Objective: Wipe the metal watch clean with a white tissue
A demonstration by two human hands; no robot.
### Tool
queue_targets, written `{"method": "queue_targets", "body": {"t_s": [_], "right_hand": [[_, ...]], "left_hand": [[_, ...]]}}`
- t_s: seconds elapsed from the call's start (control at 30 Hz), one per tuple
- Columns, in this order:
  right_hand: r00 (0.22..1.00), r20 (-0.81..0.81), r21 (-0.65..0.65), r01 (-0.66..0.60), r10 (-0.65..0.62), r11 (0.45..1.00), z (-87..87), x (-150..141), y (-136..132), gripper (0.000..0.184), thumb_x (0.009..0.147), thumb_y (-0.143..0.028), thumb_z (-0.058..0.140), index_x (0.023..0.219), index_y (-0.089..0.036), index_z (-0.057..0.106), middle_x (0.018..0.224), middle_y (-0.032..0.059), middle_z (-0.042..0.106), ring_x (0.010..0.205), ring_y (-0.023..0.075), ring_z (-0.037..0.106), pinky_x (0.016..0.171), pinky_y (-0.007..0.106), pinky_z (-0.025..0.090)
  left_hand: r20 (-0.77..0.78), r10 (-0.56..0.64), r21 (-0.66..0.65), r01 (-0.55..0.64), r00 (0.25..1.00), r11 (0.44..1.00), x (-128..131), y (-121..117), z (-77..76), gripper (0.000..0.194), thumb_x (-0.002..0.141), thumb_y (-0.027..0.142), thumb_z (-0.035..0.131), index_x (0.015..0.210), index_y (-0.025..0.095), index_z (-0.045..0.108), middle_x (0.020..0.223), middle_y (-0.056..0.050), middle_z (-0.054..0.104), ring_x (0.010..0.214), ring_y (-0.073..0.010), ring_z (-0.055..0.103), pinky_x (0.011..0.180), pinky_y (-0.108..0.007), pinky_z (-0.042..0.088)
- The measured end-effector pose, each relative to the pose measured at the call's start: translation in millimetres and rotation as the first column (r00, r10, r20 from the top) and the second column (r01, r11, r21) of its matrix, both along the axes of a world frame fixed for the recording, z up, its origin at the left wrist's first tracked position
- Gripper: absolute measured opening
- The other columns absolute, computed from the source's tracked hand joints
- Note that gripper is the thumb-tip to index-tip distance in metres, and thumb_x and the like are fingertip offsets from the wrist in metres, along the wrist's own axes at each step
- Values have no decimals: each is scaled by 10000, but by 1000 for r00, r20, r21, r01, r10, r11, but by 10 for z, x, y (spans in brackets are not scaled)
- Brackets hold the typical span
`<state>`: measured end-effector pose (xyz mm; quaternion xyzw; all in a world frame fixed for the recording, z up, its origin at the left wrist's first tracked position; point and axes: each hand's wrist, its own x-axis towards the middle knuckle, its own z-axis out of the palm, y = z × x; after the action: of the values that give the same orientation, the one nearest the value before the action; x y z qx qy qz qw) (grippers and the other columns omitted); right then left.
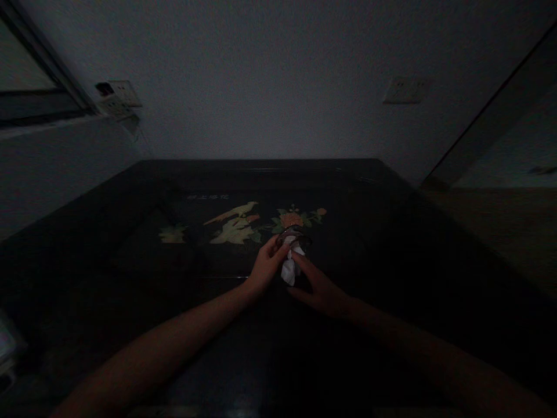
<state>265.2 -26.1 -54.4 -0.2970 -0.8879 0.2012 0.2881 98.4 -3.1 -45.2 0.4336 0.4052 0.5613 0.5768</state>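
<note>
The view is very dim. In the middle, my left hand (267, 261) is closed with thumb and fingers on a small dark, shiny object with curved rims (299, 231); its exact kind is hard to make out. A crumpled white tissue (288, 273) lies against this object and hangs below it. From the right, my right hand (319, 287) presses the tissue to the object with its forefinger, its thumb lower down beside the hanging part. Both hands are close together just above the black table (348, 255).
The tabletop bears a printed bird (237, 212) and red flowers (290, 220). A pale wall (261, 87) stands behind it, with a socket (405, 90) on the right and sockets with a plug (115, 101) on the left. A pale object (7, 342) sits at the left edge.
</note>
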Motion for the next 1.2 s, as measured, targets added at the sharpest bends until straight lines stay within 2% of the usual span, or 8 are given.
{"method": "queue_targets", "body": {"t_s": [0.13,0.3,0.4,0.5,0.73,0.87,1.07,1.2], "right_hand": [[999,36,56,6,-8,998,-34,-13,30,738,861,-210,540,1496,-145,171,1479,194,390,1386,254,359,1082,450,401],[989,138,205,23,-52,979,-12,-14,92,657,851,-133,466,1474,-112,260,1462,185,422,1380,245,369,1082,455,408],[970,205,317,58,-128,947,20,-5,120,562,867,-126,434,1424,-90,371,1411,183,490,1355,238,409,1064,449,422],[944,264,411,77,-199,908,44,16,142,484,882,-98,412,1362,-121,472,1366,158,545,1315,231,464,1040,462,433],[895,327,558,75,-302,826,127,59,168,442,910,-66,375,1322,-147,514,1362,135,551,1295,265,483,1074,601,334],[890,321,589,79,-323,805,149,64,183,425,921,-74,368,1317,-121,514,1373,155,535,1306,274,468,1087,635,289],[892,318,547,105,-322,830,120,48,187,435,925,-210,483,1351,-126,480,1400,161,506,1333,289,432,1092,616,293],[892,317,523,118,-322,844,105,34,183,468,907,-246,529,1356,-127,476,1406,159,501,1331,295,434,1062,576,357]], "left_hand": [[4,1,-2,-1,1000,1000,-2,1,-4,413,717,440,729,1025,170,671,997,-56,694,903,-194,622,804,-269,463],[21,-12,-38,13,1000,999,-2,-13,7,423,716,456,724,1022,172,660,1003,-57,689,896,-199,626,761,-268,482],[43,-3,-50,5,999,999,4,-11,-1,421,710,453,729,1012,169,659,978,-51,689,886,-184,622,755,-255,482],[77,-3,-59,7,997,998,12,-3,-14,432,704,450,736,1021,166,656,987,-54,688,880,-173,621,761,-254,483],[79,-6,-87,13,997,996,25,-11,5,422,707,437,740,1032,179,663,1019,-53,685,850,-157,617,722,-235,478],[78,-8,-91,15,997,996,26,3,-30,415,728,450,720,1044,189,654,995,-38,672,809,-127,600,657,-194,463],[95,-8,-90,16,995,996,36,-2,-19,440,705,459,735,1028,172,652,993,-47,675,816,-135,607,678,-200,473],[112,0,-104,12,994,994,37,-20,24,423,697,446,746,1015,180,660,998,-38,681,843,-142,618,736,-229,484]]}}
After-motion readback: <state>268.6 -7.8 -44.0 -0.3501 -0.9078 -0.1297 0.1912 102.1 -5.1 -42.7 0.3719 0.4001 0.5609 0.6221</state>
